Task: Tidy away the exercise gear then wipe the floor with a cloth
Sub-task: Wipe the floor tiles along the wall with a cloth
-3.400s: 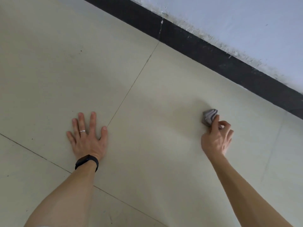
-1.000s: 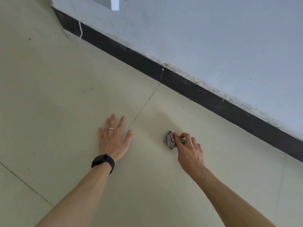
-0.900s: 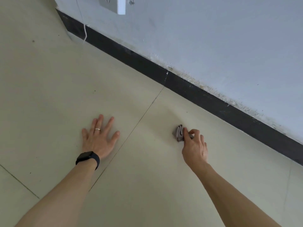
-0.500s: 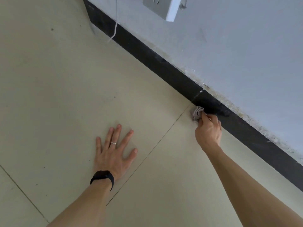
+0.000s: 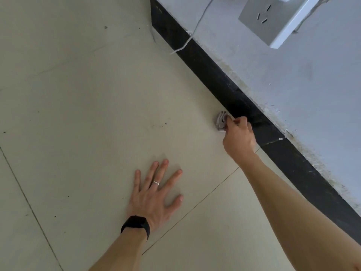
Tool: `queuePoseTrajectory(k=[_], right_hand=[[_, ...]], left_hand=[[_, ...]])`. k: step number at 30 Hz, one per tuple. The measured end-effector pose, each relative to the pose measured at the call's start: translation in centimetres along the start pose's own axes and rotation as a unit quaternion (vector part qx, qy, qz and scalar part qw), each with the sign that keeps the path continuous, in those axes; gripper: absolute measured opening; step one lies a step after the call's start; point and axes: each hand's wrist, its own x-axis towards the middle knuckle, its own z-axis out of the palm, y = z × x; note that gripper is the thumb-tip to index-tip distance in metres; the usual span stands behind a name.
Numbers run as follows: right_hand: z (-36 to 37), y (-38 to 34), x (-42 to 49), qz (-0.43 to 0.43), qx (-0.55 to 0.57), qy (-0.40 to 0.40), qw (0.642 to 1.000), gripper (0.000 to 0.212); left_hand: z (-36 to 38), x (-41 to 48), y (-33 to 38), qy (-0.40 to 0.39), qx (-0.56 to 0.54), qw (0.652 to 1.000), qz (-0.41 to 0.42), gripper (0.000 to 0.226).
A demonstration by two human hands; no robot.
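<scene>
A small crumpled grey cloth (image 5: 220, 120) is pressed on the pale tiled floor (image 5: 93, 106) right beside the black skirting board (image 5: 213, 75). My right hand (image 5: 239, 138) is shut on the cloth, fingers curled over it, arm stretched out toward the wall. My left hand (image 5: 154, 196) lies flat on the floor with fingers spread, nearer to me and to the left of the cloth. It wears a ring and a black wristband. No exercise gear is in view.
The light grey wall (image 5: 302, 90) runs diagonally on the right. A grey wall socket (image 5: 271, 18) sits high on it. A thin white cable (image 5: 187, 43) drops along the wall to the floor. Dark specks dot the tiles at the left.
My right hand has slid the cloth away from me and to the left, up to the skirting board. My left hand has shifted along the floor. The view has swung toward the socket.
</scene>
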Motion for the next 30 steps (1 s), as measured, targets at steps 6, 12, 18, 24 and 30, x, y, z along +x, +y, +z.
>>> queuePoseTrajectory(k=[6,12,18,24,30], right_hand=[[0.7,-3.1,-7.4,-0.252,0.068,-0.021,0.965,0.047],[0.1,3.1,-3.8,-0.028,0.012,0.024,0.999,0.051],[0.9,3.0,-10.4,-0.177,0.056,0.005,0.983,0.047],[-0.2,8.2,-10.3,0.077,0.04,0.007,0.996,0.045],[2.0,-1.7,-26.7,-0.103,0.11,-0.02,0.988,0.053]], left_hand=[[0.0,0.0,-0.1,-0.001,-0.007,1.0,-0.005,0.072],[-0.1,0.0,-0.1,-0.002,0.002,1.0,-0.004,0.073],[-0.2,0.1,0.0,-0.012,0.003,1.0,-0.006,0.072],[-1.1,0.0,0.1,-0.062,0.005,0.998,-0.016,0.069],[-1.5,-0.1,0.2,-0.054,-0.017,0.998,-0.013,0.066]])
